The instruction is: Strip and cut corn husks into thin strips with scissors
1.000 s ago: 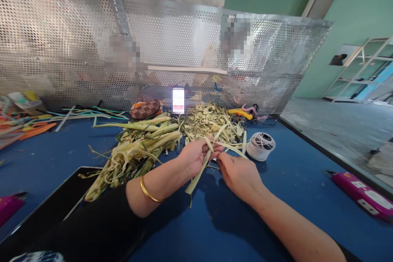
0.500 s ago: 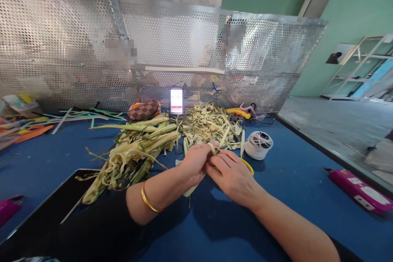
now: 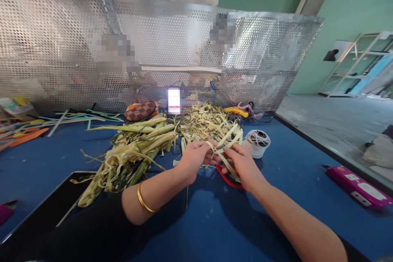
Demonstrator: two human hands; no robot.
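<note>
Pale strips of corn husk [image 3: 231, 164] cross between my two hands. My left hand [image 3: 196, 157] is closed on the strips with thumb and fingers, a gold bangle on its wrist. My right hand [image 3: 244, 168] pinches a strip from the other side, one end hanging below its fingers. Beneath that hand a red curved handle [image 3: 229, 180] lies on the table; the rest of it is hidden. A heap of shredded husk [image 3: 205, 120] lies just beyond my hands. Left of them sits a bundle of whole husks [image 3: 132, 151].
A spool of white string [image 3: 257, 144] stands right of my hands. Behind are a lit phone [image 3: 174, 100], a checkered pouch [image 3: 140, 111] and a yellow-handled tool [image 3: 236, 111], before a perforated metal screen [image 3: 172, 28]. A black tray-like panel [image 3: 46, 208] lies left, a purple device [image 3: 359, 186] right.
My hands have moved apart a little, the right one shifting right, so the crossed strips now show between them. The red handle has come into view; a yellow curve there is no longer visible.
</note>
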